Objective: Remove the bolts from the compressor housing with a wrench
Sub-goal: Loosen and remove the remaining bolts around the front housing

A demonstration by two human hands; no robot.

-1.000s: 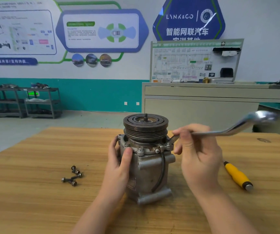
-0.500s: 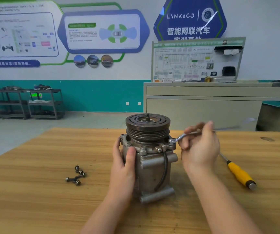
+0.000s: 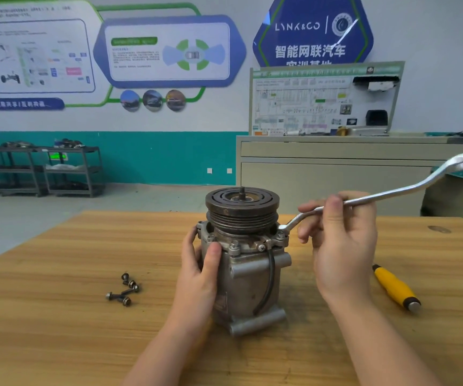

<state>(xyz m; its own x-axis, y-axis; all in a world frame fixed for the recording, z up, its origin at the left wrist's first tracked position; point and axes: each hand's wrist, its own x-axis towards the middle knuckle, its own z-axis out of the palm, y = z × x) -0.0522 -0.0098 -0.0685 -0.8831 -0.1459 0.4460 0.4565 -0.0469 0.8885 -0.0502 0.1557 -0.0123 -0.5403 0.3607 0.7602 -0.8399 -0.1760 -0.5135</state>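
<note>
The right hand [image 3: 342,240] grips the wrench [image 3: 378,197] mid-shank, its ring seated on a bolt [image 3: 280,235] just left of the fingers. The left hand [image 3: 201,263] clasps the compressor housing [image 3: 248,282]. Short, level swings should keep the ring square.

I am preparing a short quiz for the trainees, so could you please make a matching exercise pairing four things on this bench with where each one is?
Things:
1. wrench
2. loose bolts
3. yellow-handled tool
4. compressor

Places:
A. lying on the table, right of the compressor
B. gripped by the right hand
C. lying on the table, left of the compressor
D. standing upright, steadied by the left hand

Pairs: 1-B, 2-C, 3-A, 4-D
</note>
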